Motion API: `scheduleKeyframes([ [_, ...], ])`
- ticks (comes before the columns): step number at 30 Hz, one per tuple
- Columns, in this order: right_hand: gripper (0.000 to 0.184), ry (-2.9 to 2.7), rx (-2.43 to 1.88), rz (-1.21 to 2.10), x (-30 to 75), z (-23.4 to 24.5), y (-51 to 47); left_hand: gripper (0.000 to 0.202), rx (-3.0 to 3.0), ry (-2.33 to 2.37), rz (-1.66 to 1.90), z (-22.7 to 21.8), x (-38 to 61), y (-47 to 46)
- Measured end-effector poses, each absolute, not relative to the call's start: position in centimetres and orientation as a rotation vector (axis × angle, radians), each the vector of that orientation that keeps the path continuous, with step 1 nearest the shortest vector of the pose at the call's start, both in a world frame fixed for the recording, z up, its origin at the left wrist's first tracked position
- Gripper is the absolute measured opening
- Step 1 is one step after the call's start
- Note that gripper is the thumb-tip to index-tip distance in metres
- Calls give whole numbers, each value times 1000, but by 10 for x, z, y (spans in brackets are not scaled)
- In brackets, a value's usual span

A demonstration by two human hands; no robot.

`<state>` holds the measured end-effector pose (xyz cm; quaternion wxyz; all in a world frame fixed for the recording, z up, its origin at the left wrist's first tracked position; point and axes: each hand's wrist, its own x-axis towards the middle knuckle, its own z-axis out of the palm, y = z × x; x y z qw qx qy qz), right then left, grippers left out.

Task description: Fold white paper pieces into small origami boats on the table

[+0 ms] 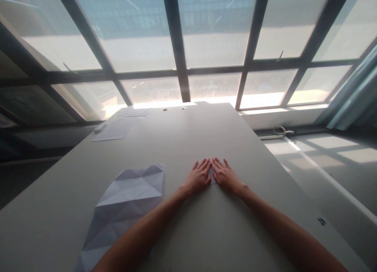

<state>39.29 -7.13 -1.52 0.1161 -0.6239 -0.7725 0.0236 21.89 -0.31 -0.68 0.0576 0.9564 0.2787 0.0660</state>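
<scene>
Both grips are flat and unclenched here: the left grip (199, 176) and the right grip (225, 176), bare hands with fingers stretched forward, press down side by side, fingertips all but meeting. And under them, just right of the middle of the frame, is a small, pale folded piece of paper (213, 179), mostly covered, a sliver showing between the thumbs!

Down at lower left, a big creased sheet of white paper (125, 205) spreads out, crossed by fold lines, the left forearm passing over part of it. Over at lower right, a small dark object (321, 221) sits near the edge, too small to make out.

All this on a broad white surface (188, 136). Farther along, upper left of centre, a flat white sheet (113, 130) lies near the far end, and two small round fittings (165, 110) mark the top middle. Beyond, dark-framed glass windows (141, 32) fill the top, a blue-grey fabric curtain (350, 93) hanging at the right.
</scene>
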Motion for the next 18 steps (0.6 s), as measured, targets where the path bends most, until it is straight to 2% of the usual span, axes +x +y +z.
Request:
scheduleKeyframes([
  [10,61,-2150,-1938,104,396,-17,-71,63,2919,877,185,-9,218,-3],
  [18,56,-1834,-2188,36,409,-21,-67,64,2920,896,109,-6,219,-2],
])
